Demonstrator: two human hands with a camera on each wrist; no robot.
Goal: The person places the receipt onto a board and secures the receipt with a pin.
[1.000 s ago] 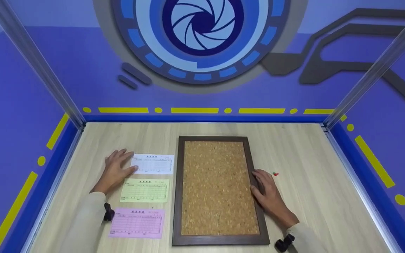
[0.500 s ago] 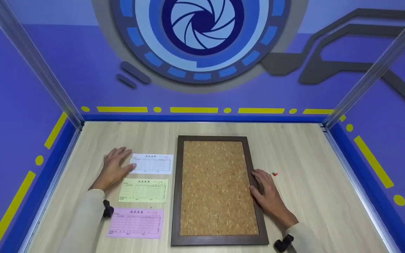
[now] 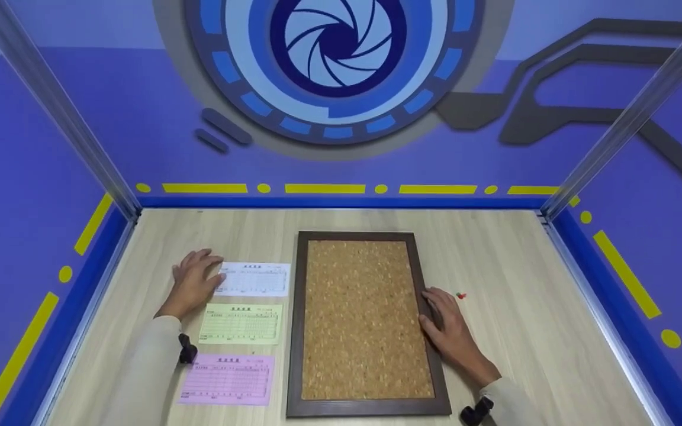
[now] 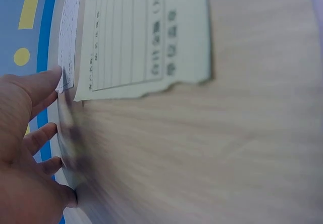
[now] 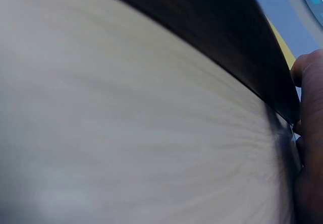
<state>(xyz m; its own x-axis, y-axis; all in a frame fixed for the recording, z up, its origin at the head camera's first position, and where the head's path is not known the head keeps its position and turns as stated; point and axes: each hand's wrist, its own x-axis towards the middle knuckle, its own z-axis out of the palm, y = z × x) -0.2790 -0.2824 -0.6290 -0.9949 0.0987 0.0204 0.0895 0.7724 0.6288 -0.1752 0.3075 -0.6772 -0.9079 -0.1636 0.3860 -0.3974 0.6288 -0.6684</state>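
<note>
A white printed slip [image 3: 255, 279] lies flat at the left of a cork board [image 3: 364, 319] with a dark brown frame. My left hand [image 3: 192, 285], fingers spread and loosely bent, rests at the slip's left edge; its thumb tip [image 4: 56, 75] touches or nearly touches the corner. Below that slip are a green slip [image 3: 240, 324] and a pink slip [image 3: 227, 380] in a column. On the board's right side my right hand [image 3: 449, 324] rests against the frame, thumb and fingertips on its edge. In the right wrist view the dark frame edge [image 5: 217, 27] meets those fingers, which are partly cut off.
Small red and green pieces [image 3: 461, 296] lie on the wooden table [image 3: 530, 331] right of the right hand. Blue-purple panels [image 3: 341, 171] with metal corner posts enclose the table at the back and both sides.
The left thumb has drawn back slightly toward the white slip's left edge. The head view has shifted a little; the right hand, board and slips otherwise stay in place.
</note>
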